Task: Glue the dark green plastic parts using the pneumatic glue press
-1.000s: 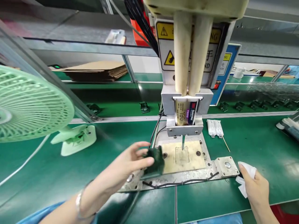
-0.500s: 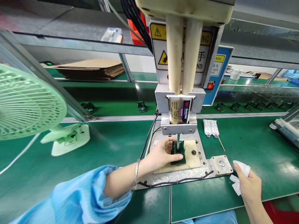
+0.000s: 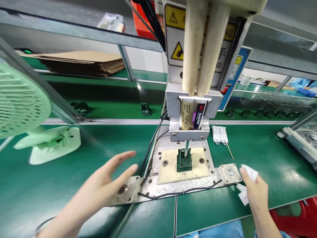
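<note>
Single view from a camera worn on the person's head, facing forward and down over a green bench [image 3: 210,211]. At close range, the left hand [image 3: 109,178] and right hand [image 3: 256,190] show low in frame, an adhesive dispenser [image 3: 193,114] right of centre, a shelf [image 3: 61,16] above.

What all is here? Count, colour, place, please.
machine: 1, grey, centre
cartridge: 1, cream, in machine
nozzle: 1, teal, below cartridge
plate: 1, cream, below nozzle
part: 1, green, on plate
buttons: 2, silver, flanking plate
cables: several, black, around machine
table: 1, green, foreground
fan: 1, green, left
cardboard: stack, brown, back left
small parts: several, green, behind table
tubes: 2, white, right of machine
stick: 1, tan, beside tubes
box: 1, blue, behind machine
bin: 1, red, top
device: 1, grey, right edge
plastic item: 1, red, bottom right
tissue: 1, white, right
left hand: 1, open, left of plate
right hand: 1, holding tissue, right
</note>
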